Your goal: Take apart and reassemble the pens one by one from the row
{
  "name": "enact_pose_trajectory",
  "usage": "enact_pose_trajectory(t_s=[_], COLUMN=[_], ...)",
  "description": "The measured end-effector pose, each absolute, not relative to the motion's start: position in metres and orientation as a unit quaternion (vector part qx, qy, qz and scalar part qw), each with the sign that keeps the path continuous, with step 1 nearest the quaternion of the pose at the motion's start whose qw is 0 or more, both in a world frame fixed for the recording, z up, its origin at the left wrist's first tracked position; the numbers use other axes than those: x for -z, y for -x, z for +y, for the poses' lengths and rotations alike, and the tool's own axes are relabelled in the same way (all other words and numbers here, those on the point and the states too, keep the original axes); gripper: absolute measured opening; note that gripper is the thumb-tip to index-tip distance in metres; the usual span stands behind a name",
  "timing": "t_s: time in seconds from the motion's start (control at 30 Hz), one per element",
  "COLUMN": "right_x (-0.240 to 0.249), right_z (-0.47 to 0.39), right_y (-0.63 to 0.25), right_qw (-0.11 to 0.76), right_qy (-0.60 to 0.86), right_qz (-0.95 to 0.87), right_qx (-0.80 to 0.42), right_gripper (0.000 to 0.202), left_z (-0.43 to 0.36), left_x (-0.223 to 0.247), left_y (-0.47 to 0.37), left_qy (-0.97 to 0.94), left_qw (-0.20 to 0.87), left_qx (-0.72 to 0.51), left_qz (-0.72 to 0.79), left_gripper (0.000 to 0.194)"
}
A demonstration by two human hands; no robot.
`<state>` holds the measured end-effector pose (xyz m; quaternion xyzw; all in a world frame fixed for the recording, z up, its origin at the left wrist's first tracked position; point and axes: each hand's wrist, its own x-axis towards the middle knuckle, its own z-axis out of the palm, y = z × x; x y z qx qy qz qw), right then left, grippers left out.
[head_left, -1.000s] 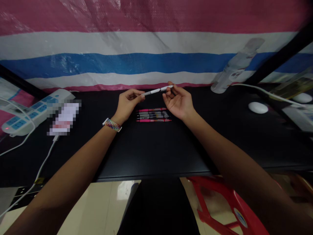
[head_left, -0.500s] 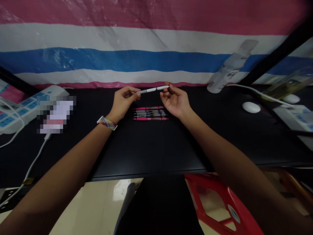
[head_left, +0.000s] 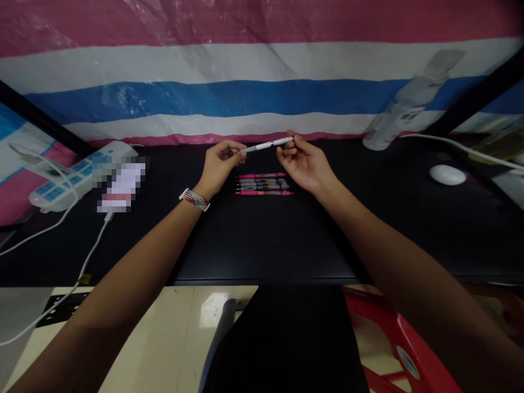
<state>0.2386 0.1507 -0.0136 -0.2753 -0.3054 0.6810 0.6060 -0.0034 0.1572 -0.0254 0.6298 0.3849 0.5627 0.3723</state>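
Observation:
A white pen point(head_left: 265, 146) with a grey section at its left end is held nearly level above the back of the black table. My left hand point(head_left: 221, 165), with a colourful woven band on the wrist, pinches the pen's left end. At the other end, the thumb and fingertips of my right hand point(head_left: 308, 164) close on the pen's tip, palm turned partly up. Below the pen, several pens lie side by side on the table, with a pink pen point(head_left: 264, 192) nearest me. My right fingers partly cover the right ends of the farther pens.
A white power strip point(head_left: 77, 177) and a blurred-out phone-like object point(head_left: 123, 187) with a cable lie at left. To the right stand a clear bottle point(head_left: 405, 112) and a white computer mouse point(head_left: 447, 174). A striped plastic sheet point(head_left: 245, 98) hangs behind; a red stool point(head_left: 403, 338) is below.
The view has shifted, so the table items appear farther right. Both hands still hold the white pen between them, with hardly any change in grip.

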Motion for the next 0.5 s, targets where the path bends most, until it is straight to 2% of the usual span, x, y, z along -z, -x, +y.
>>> enact_pose_trajectory(t_s=[0.07,0.17,0.37,0.5], right_x=[0.013,0.016,0.032,0.032], right_z=[0.151,0.154,0.157,0.148], right_y=[-0.240,-0.242,-0.242,-0.241], right_qw=[0.606,0.595,0.592,0.534], right_qy=[0.298,0.346,0.442,0.441], right_qz=[-0.335,-0.403,-0.569,-0.673], right_qx=[-0.657,-0.603,-0.361,-0.260], right_gripper=[0.017,0.029,0.028,0.029], left_z=[0.157,0.159,0.158,0.150], left_x=[0.025,0.026,0.026,0.022], left_y=[0.004,0.005,0.003,0.001], left_qy=[-0.635,-0.635,-0.658,-0.706], left_qw=[0.372,0.376,0.358,0.294], left_qx=[-0.558,-0.555,-0.525,-0.481], left_qz=[0.383,0.386,0.403,0.429], left_gripper=[0.015,0.013,0.012,0.010])
